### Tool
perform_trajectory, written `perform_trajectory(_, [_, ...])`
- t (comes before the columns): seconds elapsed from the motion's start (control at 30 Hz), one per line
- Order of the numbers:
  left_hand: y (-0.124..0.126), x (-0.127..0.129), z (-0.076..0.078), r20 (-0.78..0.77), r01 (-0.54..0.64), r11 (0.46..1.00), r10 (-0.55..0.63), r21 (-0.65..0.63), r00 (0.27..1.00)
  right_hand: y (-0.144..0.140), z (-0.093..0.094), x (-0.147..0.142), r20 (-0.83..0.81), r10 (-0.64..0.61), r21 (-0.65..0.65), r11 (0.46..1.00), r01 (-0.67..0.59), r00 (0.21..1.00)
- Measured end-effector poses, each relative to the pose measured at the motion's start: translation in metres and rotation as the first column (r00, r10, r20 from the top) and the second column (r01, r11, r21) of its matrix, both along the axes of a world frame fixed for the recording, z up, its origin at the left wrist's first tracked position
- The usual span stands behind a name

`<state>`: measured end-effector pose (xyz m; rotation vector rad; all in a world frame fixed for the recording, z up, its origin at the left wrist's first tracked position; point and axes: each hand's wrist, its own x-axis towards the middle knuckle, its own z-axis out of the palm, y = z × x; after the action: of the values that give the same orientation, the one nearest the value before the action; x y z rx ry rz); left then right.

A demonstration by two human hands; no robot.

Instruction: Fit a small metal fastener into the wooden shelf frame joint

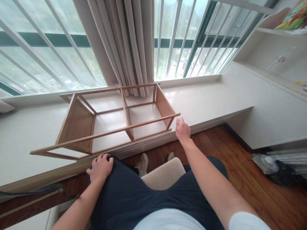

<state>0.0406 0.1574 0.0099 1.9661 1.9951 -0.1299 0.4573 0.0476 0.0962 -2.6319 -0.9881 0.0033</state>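
Observation:
A brown wooden rack frame point(127, 119) lies on its side on the white window ledge. It has two solid panels and a bar across its middle. My right hand point(183, 128) is closed in a pinch beside the right end of the frame's near rail. A small, thin, pale bit shows at its fingertips against the rail end, too small to name. On my left knee rests my left hand point(100, 166), fingers spread over the dark trousers and holding nothing. It is below the frame's near left side, apart from it.
The white ledge point(206, 92) runs under barred windows, with drawers in its front. A grey curtain point(127, 48) hangs behind the frame. White shelving point(268, 102) stands at right. Plastic-wrapped items point(268, 164) and a black bag point(285, 174) lie on the wooden floor.

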Motion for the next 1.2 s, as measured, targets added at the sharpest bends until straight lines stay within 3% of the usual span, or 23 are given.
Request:
perform_trajectory(0.87, [0.0011, -0.0016, -0.0019, -0.017, 0.002, 1.0, -0.003, -0.02, 1.0, 0.0009, 0.0039, 0.0027, 0.062, 0.031, -0.076, 0.997, -0.026, 0.998])
perform_trajectory(1.07, [0.0002, -0.0006, -0.0002, -0.011, 0.009, 1.0, -0.009, -0.008, 1.0, 0.0023, 0.007, 0.0026, -0.003, 0.029, -0.08, 0.996, -0.029, 1.0])
perform_trajectory(1.2, [-0.0016, -0.0005, 0.0023, -0.007, -0.002, 1.0, 0.002, -0.011, 1.0, 0.0059, 0.0052, 0.0058, -0.104, 0.023, 0.0, 1.0, -0.023, 0.994])
